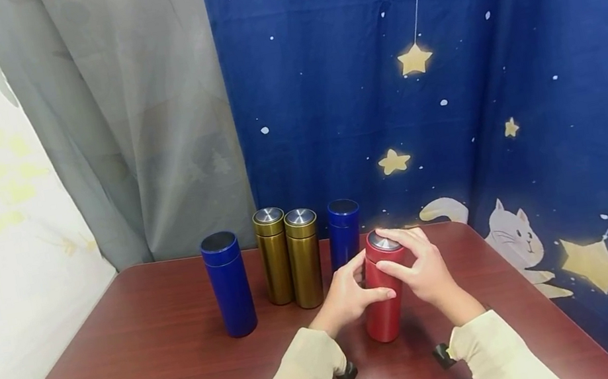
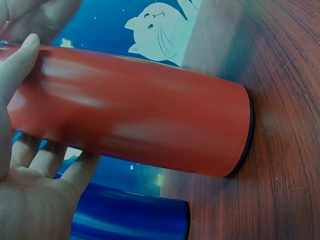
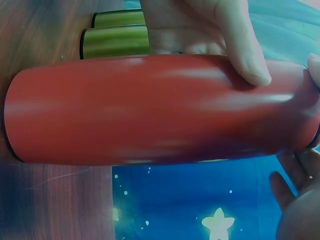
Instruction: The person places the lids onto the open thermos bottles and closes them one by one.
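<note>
A red thermos bottle (image 1: 384, 323) with a silver-topped lid (image 1: 383, 243) stands upright on the table. My left hand (image 1: 349, 296) grips its body from the left, thumb in front and fingers behind, as the left wrist view also shows. At the top, my right hand (image 1: 427, 269) holds the lid, with its thumb on the near side and fingers reaching over the rim. In the right wrist view, the bottle's red side (image 3: 140, 112) fills the middle, and part of the right hand (image 3: 302, 210) appears at the lower right.
Behind and left of the red bottle are two gold thermos bottles (image 1: 277, 268) side by side. One blue bottle (image 1: 344, 240) stands just behind my hands, another blue bottle (image 1: 233, 298) farther left. Curtains (image 1: 325, 99) hang behind the brown table (image 1: 148, 376).
</note>
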{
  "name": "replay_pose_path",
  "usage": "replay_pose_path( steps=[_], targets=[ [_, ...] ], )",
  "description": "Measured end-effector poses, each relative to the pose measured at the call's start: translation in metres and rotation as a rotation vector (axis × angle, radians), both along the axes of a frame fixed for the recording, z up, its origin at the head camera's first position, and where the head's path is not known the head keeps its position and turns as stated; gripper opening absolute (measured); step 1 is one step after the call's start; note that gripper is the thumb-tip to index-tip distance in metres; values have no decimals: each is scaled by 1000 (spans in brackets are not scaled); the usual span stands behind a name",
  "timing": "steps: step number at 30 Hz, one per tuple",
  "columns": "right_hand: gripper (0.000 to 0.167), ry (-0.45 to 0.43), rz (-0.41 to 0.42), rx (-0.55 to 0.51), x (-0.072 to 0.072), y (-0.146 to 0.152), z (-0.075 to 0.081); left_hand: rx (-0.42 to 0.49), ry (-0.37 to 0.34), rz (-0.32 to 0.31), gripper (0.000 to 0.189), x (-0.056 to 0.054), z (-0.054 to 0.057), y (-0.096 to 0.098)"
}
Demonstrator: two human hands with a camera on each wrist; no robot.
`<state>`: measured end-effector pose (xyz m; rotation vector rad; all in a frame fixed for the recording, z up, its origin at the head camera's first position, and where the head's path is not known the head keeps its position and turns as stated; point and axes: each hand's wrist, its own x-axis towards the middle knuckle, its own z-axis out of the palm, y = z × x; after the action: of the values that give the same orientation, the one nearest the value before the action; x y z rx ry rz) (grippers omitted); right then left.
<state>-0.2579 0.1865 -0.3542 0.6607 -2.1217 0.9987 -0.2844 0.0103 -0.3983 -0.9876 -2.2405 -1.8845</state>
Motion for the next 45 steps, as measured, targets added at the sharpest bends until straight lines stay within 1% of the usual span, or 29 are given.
replay_pose_path(
  steps=[1, 2, 5, 11, 14, 17, 20, 23, 25, 27, 28, 30, 33, 34, 35, 37, 40, 42, 45],
  targets=[
    [58, 14, -17, 1, 0, -1, 0, 7, 5, -4, 81, -1, -1, 0],
    [58, 29, -36, 4, 0, -2, -1, 8, 9, -4, 82, -4, -5, 1],
    [59, 65, -93, 8, 1, -6, -4, 10, 13, -7, 82, -5, -8, 1],
    [61, 156, -194, 15, 0, -13, -7, 13, 3, -29, 81, -3, -6, 1],
    [60, 222, -234, 34, -4, -16, -7, 19, 14, -26, 80, -4, -4, 0],
    [60, 272, -271, 52, -6, -19, -7, 19, 36, -16, 79, -4, -3, -1],
    [61, 294, -304, 75, -6, -20, -5, 16, 57, -10, 79, -4, -2, -1],
    [62, 281, -314, 116, -6, -19, -1, 12, 64, -11, 78, -3, -1, -1],
    [62, 238, -296, 150, -6, -17, 1, 6, 59, -13, 78, -2, 1, -1],
    [59, 158, -225, 162, -4, -13, 3, -6, 47, -14, 77, 0, 2, -1],
    [56, 107, -167, 152, -3, -11, 4, -11, 39, -16, 77, 1, 2, -1],
    [49, -4, -15, 105, -1, -5, 7, -16, 27, -20, 77, 1, 3, -1],
    [48, -166, 205, 28, 0, 3, 11, -13, 15, -13, 79, 1, 2, -2],
    [48, -203, 254, 17, 0, 5, 13, -9, 10, -11, 79, 0, 2, -2],
    [48, -230, 287, 16, 0, 7, 14, -9, 5, -8, 79, 0, 1, -2],
    [48, -263, 308, 34, 0, 11, 16, -10, -5, -4, 79, 0, 1, -2],
    [49, -266, 282, 58, 1, 13, 17, -19, -21, -5, 80, 1, 1, -1],
    [50, -249, 251, 68, 2, 13, 17, -22, -27, -7, 81, 2, 1, 0],
    [51, -183, 191, 95, 1, 10, 17, -17, -30, 0, 82, 3, 3, 0]
  ],
)
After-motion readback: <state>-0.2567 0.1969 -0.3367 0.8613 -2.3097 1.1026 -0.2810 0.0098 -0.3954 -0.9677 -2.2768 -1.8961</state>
